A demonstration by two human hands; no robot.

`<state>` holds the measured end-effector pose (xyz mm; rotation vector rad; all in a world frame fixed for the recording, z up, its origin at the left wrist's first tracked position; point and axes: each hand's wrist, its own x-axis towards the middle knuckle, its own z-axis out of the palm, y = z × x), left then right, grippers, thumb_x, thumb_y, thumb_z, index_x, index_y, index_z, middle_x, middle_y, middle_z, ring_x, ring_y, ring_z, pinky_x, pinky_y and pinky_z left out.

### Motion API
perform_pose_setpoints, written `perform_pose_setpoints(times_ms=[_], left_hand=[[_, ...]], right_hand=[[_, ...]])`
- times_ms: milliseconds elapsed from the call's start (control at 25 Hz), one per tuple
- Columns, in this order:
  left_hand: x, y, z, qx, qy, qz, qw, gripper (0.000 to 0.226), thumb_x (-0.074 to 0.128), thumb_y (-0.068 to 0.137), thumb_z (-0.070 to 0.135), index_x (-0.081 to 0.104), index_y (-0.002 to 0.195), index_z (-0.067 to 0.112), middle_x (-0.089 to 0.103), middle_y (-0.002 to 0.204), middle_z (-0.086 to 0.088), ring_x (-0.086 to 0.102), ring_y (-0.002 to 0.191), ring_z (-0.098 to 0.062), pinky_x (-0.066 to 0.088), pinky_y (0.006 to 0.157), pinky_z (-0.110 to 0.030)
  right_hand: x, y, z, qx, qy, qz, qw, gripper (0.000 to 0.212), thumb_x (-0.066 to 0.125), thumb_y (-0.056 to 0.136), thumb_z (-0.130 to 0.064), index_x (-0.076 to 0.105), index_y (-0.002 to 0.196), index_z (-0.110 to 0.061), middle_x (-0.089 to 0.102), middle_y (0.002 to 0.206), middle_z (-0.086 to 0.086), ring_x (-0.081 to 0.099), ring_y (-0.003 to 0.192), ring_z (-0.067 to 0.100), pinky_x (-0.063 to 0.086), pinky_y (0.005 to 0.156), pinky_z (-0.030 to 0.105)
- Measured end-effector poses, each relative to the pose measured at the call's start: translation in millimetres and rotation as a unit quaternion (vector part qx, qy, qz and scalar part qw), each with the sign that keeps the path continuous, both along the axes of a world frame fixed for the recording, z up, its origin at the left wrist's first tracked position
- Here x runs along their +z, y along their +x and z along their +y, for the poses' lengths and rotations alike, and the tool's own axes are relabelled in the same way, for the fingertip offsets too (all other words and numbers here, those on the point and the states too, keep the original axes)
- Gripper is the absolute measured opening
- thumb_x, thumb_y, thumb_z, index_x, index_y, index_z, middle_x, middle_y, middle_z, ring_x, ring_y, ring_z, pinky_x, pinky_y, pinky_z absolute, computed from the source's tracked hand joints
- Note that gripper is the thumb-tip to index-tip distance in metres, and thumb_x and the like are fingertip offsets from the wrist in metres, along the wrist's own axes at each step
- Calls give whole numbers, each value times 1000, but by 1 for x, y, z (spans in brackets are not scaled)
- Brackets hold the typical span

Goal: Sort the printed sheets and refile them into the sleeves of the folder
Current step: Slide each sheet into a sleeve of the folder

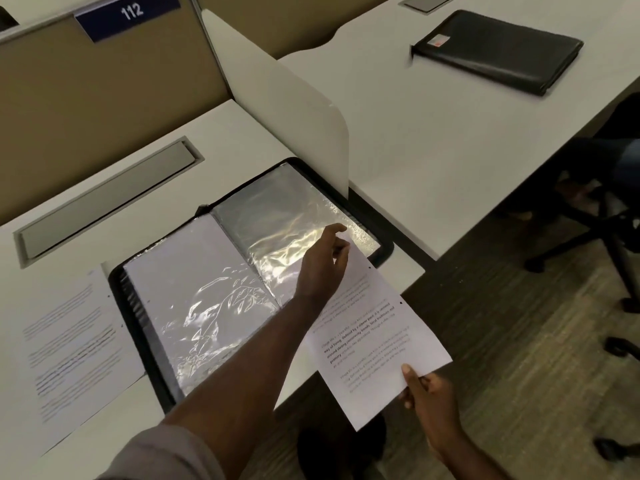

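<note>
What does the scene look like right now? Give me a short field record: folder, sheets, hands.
folder: open folder flat on the desk, against the white divider
left page: sleeve holding a white sheet
right page: sleeve looks empty, dark backing
held sheet: printed sheet, overhanging the desk edge
left hand: left hand reaching to the right sleeve's outer edge; exact contact unclear
right hand: right hand pinching the held sheet's near corner
loose sheets: loose printed sheets left of the folder
other: closed black folder on the next desk
</note>
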<state>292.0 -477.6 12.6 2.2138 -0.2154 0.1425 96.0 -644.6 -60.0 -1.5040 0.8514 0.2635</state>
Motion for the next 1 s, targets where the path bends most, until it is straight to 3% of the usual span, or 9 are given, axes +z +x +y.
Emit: perform_pose_setpoints(times_ms=[360,480,640,840,1000], left_hand=[[9,-12,4,-11,-3,-18,1000,32,61,95,12,52,125,16,71,98,-1,64,88,-9,50,78,-15],[10,-16,6,-3,11,-41,999,32,62,94,11,54,124,15,71,98,-2,64,88,-10,45,76,-9],[13,-19,8,14,12,-47,999,31,63,93,12,54,123,16,70,99,-2,66,91,-12,39,77,-3],[14,-16,6,21,11,-59,998,28,62,94,13,56,121,16,70,97,-4,67,92,-14,44,76,-8],[12,-13,1,15,24,-78,997,26,61,94,10,59,119,12,71,100,-7,68,92,-18,48,81,-15]], right_hand=[[18,20,41,2,-2,-55,999,11,60,93,-20,65,91,-11,66,70,13,56,57,16,45,50,25],[22,46,61,2,7,-68,998,8,59,94,-20,63,94,-12,69,78,11,61,64,19,50,56,27],[26,70,72,19,-68,-101,992,6,60,93,-20,60,95,-14,67,86,0,68,73,15,50,54,20],[20,56,60,56,-129,-125,982,12,61,91,-22,62,93,-10,66,81,-4,67,71,11,50,49,16],[23,88,68,81,-146,-145,975,13,61,91,-25,57,87,-14,63,80,-3,65,70,9,50,55,18]])
